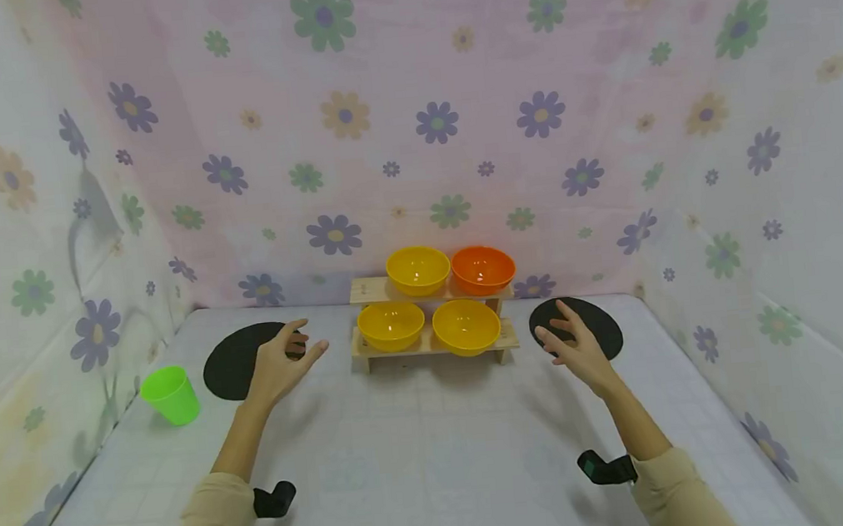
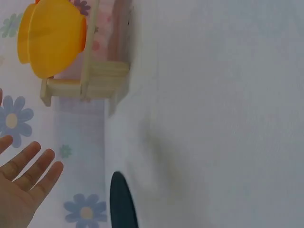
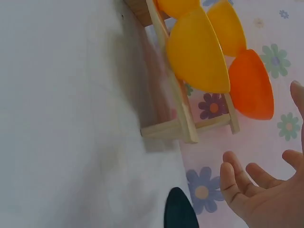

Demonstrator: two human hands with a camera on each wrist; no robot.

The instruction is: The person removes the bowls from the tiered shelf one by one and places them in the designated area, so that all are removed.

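Empty hands flank the wooden rack [image 1: 432, 341].
Left hand [image 1: 278, 367] and right hand [image 1: 578, 347] hover beside it, fingers loosely spread.

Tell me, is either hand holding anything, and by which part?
Nothing is held. The left hand and right hand hover open above the table, short of the bowls.
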